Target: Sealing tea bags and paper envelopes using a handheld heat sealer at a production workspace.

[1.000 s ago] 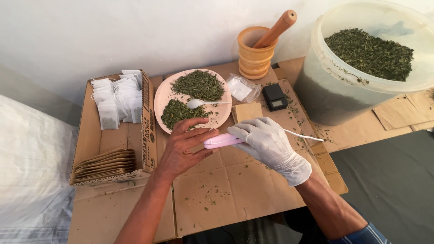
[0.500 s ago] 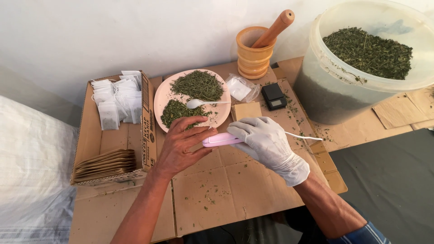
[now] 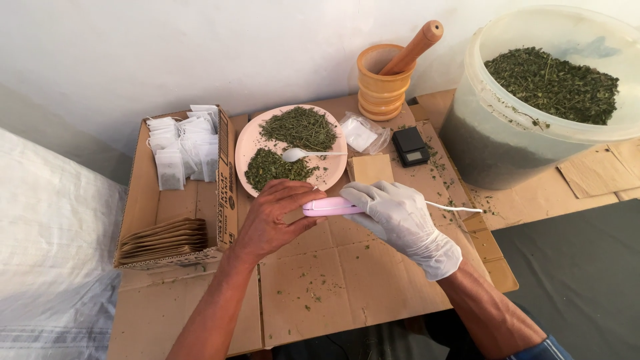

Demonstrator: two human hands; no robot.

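The pink sealer (image 3: 331, 206) sits between both hands just above the cardboard (image 3: 347, 267), in front of the plate (image 3: 248, 143). Compared with the frames half a second and one second back, sealer and hands hold the same place and pose; no shift is seen. Its long axis runs left-right, nearly level, the free end pointing toward the left hand; a thin white cord (image 3: 453, 208) leaves the other side toward the right.

Right hand (image 3: 400, 217), in a white glove, wraps the sealer's right end, fingers curled together and pressed down over it. Left hand (image 3: 273, 217), bare, cups the left end: thumb under, fingers bent over the top, pinching at the tip. Whether anything lies between the jaws cannot be told.

Plate carries two heaps of dried green herb and a white spoon (image 3: 300, 154). Left: open box (image 3: 143, 173) with filled tea bags (image 3: 180, 147) and stacked brown envelopes (image 3: 163, 237). Behind: wooden mortar (image 3: 380, 90) with pestle, small black scale (image 3: 410, 145), large bucket (image 3: 487, 147) of herb.
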